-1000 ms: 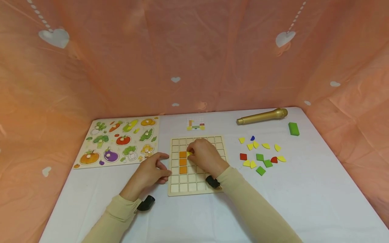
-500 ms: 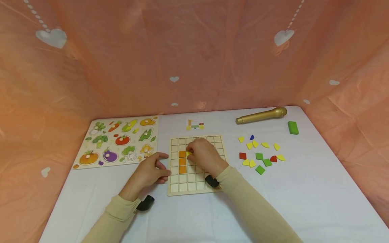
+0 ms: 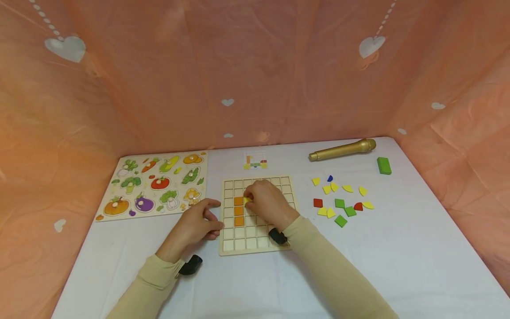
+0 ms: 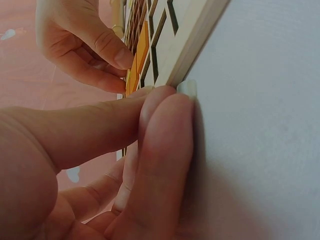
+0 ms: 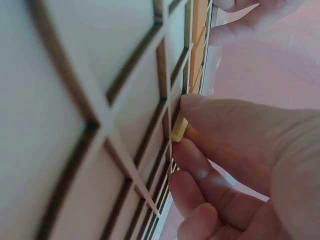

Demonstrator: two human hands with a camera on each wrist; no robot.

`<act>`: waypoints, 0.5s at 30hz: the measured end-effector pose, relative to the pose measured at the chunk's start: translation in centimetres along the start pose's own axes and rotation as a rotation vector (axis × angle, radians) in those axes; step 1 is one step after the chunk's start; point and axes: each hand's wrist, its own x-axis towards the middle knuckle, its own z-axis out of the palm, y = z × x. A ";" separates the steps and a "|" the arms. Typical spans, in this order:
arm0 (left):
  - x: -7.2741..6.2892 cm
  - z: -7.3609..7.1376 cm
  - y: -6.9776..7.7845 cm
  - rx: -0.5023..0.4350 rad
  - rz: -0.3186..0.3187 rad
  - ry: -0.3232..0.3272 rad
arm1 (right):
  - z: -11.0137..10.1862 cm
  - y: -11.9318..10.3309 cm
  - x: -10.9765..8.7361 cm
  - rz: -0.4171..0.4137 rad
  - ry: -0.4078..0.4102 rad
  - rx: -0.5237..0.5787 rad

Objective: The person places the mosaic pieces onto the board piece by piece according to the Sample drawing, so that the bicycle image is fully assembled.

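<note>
A wooden grid board (image 3: 239, 244) lies flat on the white table. Three orange square tiles (image 3: 238, 211) sit one below another in its second column. My right hand (image 3: 266, 200) pinches a small yellow tile (image 5: 179, 131) between thumb and fingers, over a cell right of the top orange tile; the tile's outline is mostly hidden. At the board's left edge, my left hand (image 3: 196, 224) touches the rim with its thumb and fingertips, index finger and thumb spread apart. A small printed pattern card (image 3: 255, 161) lies behind the board.
Several yellow tiles (image 3: 347, 188), green square tiles (image 3: 340, 221), a red square tile (image 3: 318, 203) and a blue tile (image 3: 330, 178) are scattered to the right. Behind them are a gold microphone (image 3: 342, 150) and a green block (image 3: 384, 165). A vegetable puzzle board (image 3: 153, 199) lies at left.
Both hands stay in nearly the same places, the right still pinching the yellow tile at the same cell. The head view shifts very slightly.
</note>
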 end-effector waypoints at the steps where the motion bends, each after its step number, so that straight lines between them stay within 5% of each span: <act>1: 0.0 0.0 0.0 0.000 0.000 0.000 | 0.0 0.0 0.0 0.000 0.000 -0.003; 15: 0.0 0.0 0.1 -0.003 -0.010 -0.004 | -0.2 0.0 -0.1 0.006 0.001 0.005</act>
